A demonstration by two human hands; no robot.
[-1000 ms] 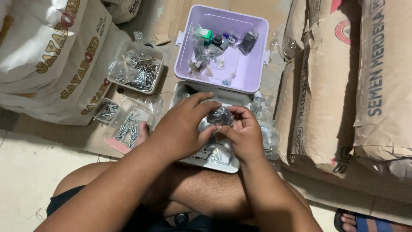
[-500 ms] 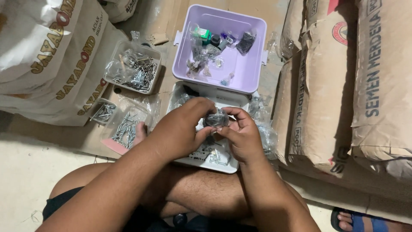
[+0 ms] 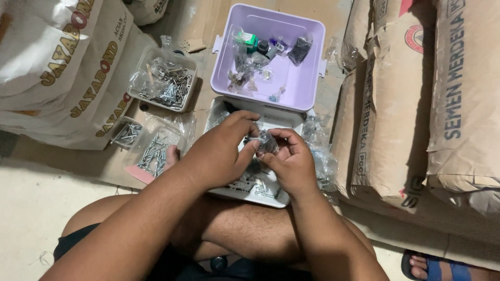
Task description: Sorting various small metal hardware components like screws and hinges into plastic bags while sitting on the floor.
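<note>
My left hand (image 3: pixel 221 151) and my right hand (image 3: pixel 291 161) meet over a white tray (image 3: pixel 271 120) that rests against my legs. Between the fingertips of both hands is a small clear plastic bag of screws (image 3: pixel 266 141), pinched from the two sides. More small screw bags lie in the tray under my hands, mostly hidden. Just beyond the tray stands a lilac plastic box (image 3: pixel 307 78) with several small bags and little bottles inside.
Clear containers of loose screws and nails (image 3: pixel 166 83), (image 3: pixel 153 148), (image 3: pixel 126 133) sit on cardboard to the left. Stacked paper sacks (image 3: pixel 57 73) rise at the left and more sacks (image 3: pixel 416 104) at the right. A sandalled foot (image 3: pixel 432 266) shows at the bottom right.
Both hands stay over the tray, the fingers shifting slightly on the small bag. The view has drifted a little; nothing else has moved.
</note>
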